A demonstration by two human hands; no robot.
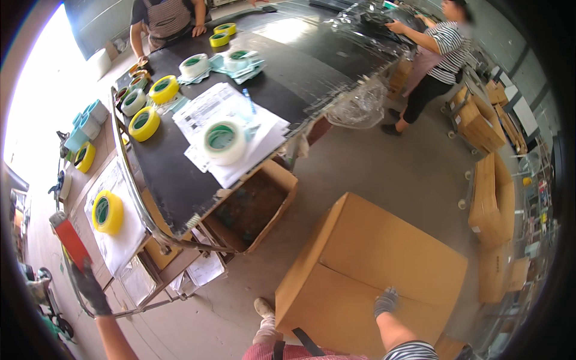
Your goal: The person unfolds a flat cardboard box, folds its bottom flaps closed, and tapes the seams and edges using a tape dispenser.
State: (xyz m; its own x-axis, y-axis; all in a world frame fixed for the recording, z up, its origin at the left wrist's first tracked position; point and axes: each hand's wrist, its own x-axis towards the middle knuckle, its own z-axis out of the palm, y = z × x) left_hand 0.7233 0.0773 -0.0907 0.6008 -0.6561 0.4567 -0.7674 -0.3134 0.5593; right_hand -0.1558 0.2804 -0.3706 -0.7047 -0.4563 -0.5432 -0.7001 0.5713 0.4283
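Observation:
My left hand [91, 289], in a dark glove, is closed around a red tape dispenser [71, 241] beside the lower shelf at the left. My right hand [386, 301], in a grey glove, rests on top of a large brown cardboard box [366, 258], near the seam where its top flaps meet. Its fingers point away from me, and nothing shows in them. The box stands on the floor in front of me, its flaps folded down. A roll of yellow tape [108, 212] sits on papers on the shelf, close to my left hand.
A black-topped table [288, 66] carries papers [264, 129], a clear tape roll [224, 143] and several yellow rolls. An open carton [255, 210] sits under its edge. Two people [444, 51] [171, 24] stand at the table. Flat-topped cartons [492, 198] line the right side.

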